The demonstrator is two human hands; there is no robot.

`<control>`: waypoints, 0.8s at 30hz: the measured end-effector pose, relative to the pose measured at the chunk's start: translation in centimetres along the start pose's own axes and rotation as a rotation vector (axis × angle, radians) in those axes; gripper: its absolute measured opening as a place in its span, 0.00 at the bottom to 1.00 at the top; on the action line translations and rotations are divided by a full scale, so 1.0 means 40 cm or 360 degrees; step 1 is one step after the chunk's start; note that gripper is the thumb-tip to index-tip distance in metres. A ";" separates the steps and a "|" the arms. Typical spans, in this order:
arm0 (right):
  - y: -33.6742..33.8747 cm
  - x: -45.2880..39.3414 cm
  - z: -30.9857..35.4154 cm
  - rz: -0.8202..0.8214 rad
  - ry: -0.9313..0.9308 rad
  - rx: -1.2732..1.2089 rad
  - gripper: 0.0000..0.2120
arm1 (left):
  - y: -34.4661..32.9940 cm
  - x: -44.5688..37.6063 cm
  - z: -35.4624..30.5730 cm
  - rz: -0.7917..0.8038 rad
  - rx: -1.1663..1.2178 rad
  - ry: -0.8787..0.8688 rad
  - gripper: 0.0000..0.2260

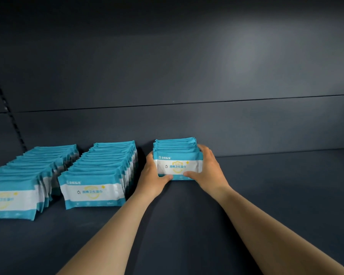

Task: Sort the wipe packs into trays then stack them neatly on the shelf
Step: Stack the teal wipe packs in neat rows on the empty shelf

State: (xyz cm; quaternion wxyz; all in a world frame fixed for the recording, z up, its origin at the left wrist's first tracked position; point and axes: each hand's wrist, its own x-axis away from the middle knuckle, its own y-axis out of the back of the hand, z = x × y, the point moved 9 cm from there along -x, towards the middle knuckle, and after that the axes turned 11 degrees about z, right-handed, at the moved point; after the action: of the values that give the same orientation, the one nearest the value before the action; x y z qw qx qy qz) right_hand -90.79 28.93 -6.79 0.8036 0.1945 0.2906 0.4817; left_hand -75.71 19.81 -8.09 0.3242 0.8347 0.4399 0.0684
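Centre of frame: front wipe pack (178, 165) of the short row, white band across a teal wrapper, reads 酒精卫生湿巾 in teal characters over a pale yellow shield mark. Small white brand line on the teal strip above it, too blurred to read.

Lower left of centre: front pack of the middle row (92, 192) carries the same 酒精卫生湿巾; "10" legible on its bottom strip.

Far left: front pack of the left row (10, 199), print blurred, unreadable.

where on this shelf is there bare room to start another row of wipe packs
The widest bare stretch of shelf lies right of the short row that the left hand and right hand grip. The front strip is bare too. Left is crowded: the middle row and the left row leave only narrow gaps.
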 end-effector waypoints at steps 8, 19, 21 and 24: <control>0.022 0.007 0.016 -0.0118 0.0037 0.0236 0.42 | 0.014 0.029 -0.024 -0.0083 -0.0116 0.0074 0.42; 0.103 0.276 0.148 0.0004 0.0240 0.0781 0.31 | 0.089 0.269 -0.146 0.0111 -0.0653 0.0073 0.26; 0.110 0.357 0.187 0.0009 0.0235 0.0837 0.32 | 0.102 0.348 -0.174 0.0148 -0.0736 0.0010 0.26; 0.102 0.497 0.239 0.0011 0.0222 0.0887 0.32 | 0.114 0.488 -0.196 0.0145 -0.0771 -0.0084 0.24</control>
State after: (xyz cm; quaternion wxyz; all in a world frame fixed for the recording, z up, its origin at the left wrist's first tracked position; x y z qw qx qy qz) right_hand -79.95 48.15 -2.73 0.6956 0.3751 0.4656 0.3983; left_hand -63.93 36.95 -2.57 0.5228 0.7532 0.3638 0.1645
